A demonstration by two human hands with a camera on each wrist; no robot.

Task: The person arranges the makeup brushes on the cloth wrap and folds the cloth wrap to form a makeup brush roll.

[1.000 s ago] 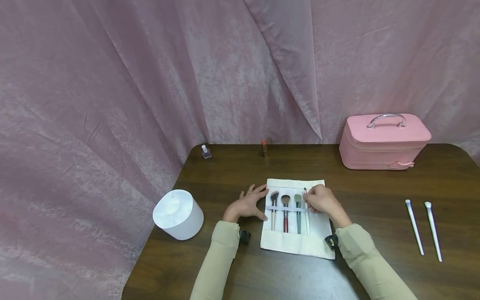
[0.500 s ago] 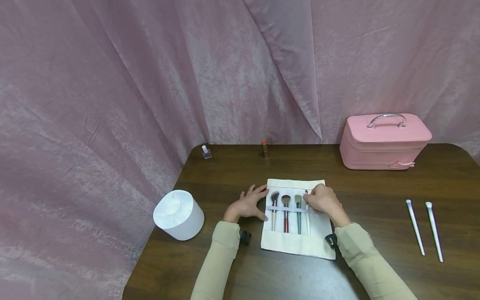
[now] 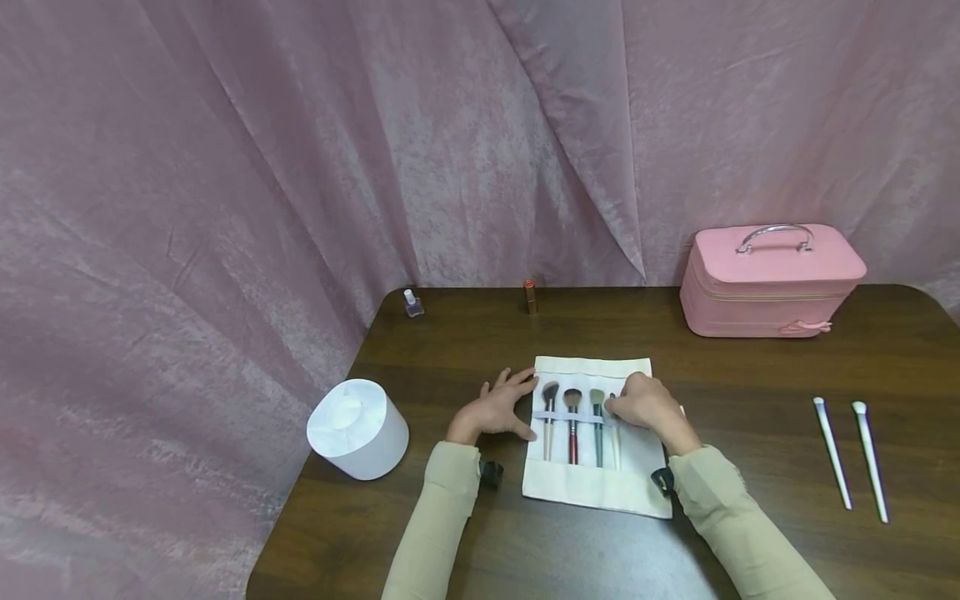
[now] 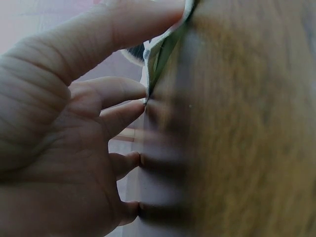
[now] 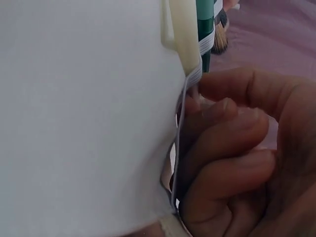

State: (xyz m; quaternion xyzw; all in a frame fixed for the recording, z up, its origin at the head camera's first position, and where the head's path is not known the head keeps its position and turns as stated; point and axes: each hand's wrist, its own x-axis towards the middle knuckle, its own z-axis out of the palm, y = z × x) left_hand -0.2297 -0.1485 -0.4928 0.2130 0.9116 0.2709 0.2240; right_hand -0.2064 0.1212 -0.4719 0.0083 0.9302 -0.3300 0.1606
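A white cloth brush roll (image 3: 596, 488) lies spread on the table, with a pocket along its near edge and an elastic band (image 3: 561, 416) across it. My right hand (image 3: 648, 403) pinches a slim brush with a cream handle (image 3: 616, 448) at the band; its fingers partly cover the brush's head. In the right wrist view the cream handle (image 5: 184, 34) runs into the elastic loop beside the fingertips. To its left sit a green brush (image 3: 598, 442), a red-handled brush (image 3: 573, 446) and a dark angled brush (image 3: 550, 396). My left hand (image 3: 491, 412) spreads its fingers and thumb along the roll's left edge.
Two white brushes (image 3: 832, 454) lie on the right of the table. A pink case (image 3: 772, 296) stands at the back right. A lipstick (image 3: 530, 297) and a nail polish bottle (image 3: 413, 304) stand near the back edge. At left is a white round container (image 3: 367, 442).
My right hand has lowered its fingertips slightly toward the roll's near side, and the cream brush's head has slid down with them. My left hand stays on the roll's edge.
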